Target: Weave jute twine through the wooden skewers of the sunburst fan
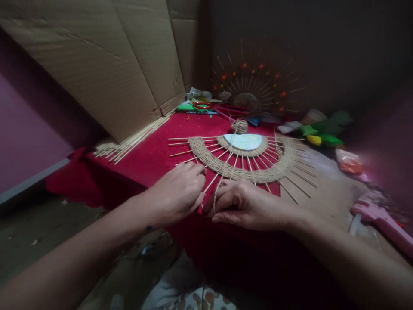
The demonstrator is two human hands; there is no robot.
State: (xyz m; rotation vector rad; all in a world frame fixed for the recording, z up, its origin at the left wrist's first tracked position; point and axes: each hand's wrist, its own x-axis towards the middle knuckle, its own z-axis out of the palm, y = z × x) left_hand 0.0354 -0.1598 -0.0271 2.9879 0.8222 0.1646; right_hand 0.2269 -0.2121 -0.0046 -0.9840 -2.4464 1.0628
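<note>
A half-round woven piece [238,174] with thin sticks fanning out lies on the red cloth, a pale blue half disc [244,141] at its centre. A strand of twine [217,194] runs from the twine ball [239,126] across the weave to my right hand [240,202], whose fingers are closed on it just below the woven band. My left hand [182,187] is beside it at the lower left sticks, fingers curled together; whatever lies between them is hidden.
Loose sticks [135,140] lie by a big cardboard sheet [97,64] at the left. A pink glue gun [380,219] rests on brown board [325,198] at the right. A flower-decorated stick fan [248,86] stands behind, near coloured scraps [325,129].
</note>
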